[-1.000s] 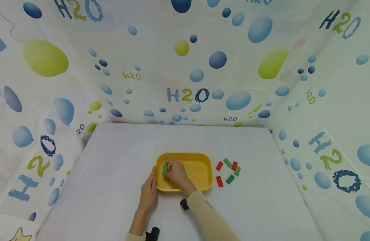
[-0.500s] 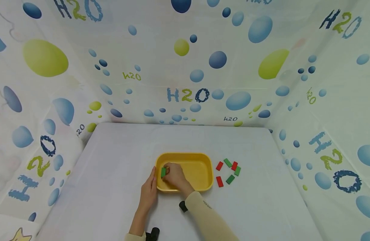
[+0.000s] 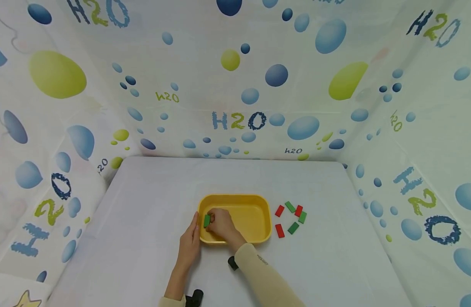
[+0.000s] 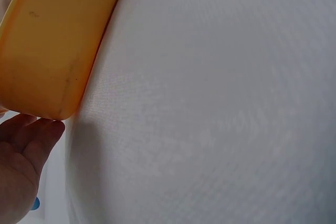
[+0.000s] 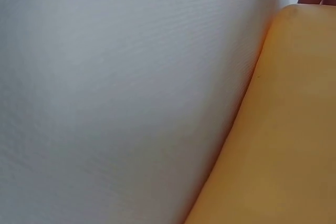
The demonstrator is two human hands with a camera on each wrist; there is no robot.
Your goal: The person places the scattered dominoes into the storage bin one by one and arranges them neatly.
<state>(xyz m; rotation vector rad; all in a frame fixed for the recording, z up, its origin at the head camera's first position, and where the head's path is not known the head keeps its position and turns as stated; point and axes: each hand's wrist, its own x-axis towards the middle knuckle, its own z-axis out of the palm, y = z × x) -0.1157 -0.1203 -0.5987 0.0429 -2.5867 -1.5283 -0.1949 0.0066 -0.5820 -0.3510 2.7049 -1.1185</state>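
In the head view a yellow tray (image 3: 252, 219) sits on the white table. Inside its left end, my right hand (image 3: 223, 224) pinches a small green block (image 3: 207, 220) between thumb and fingers. The block stands close to the tray's left wall; whether it touches the tray floor cannot be told. My left hand (image 3: 190, 243) lies along the outside of the tray's left wall, its fingers extended. The left wrist view has the fingertips (image 4: 55, 128) of that hand against the tray's outer end. In the right wrist view the tray's near wall (image 5: 283, 129) hides the right hand.
Right of the tray lie several loose blocks, among them a red block (image 3: 279, 231) and a green block (image 3: 293, 228). A white cloth covers the table (image 3: 327, 264). Behind and at both sides hangs a patterned curtain (image 3: 197, 85).
My right hand has shifted slightly left and toward me inside the tray, carrying the green block closer to the left wall. The left hand and the loose blocks stay where they were.
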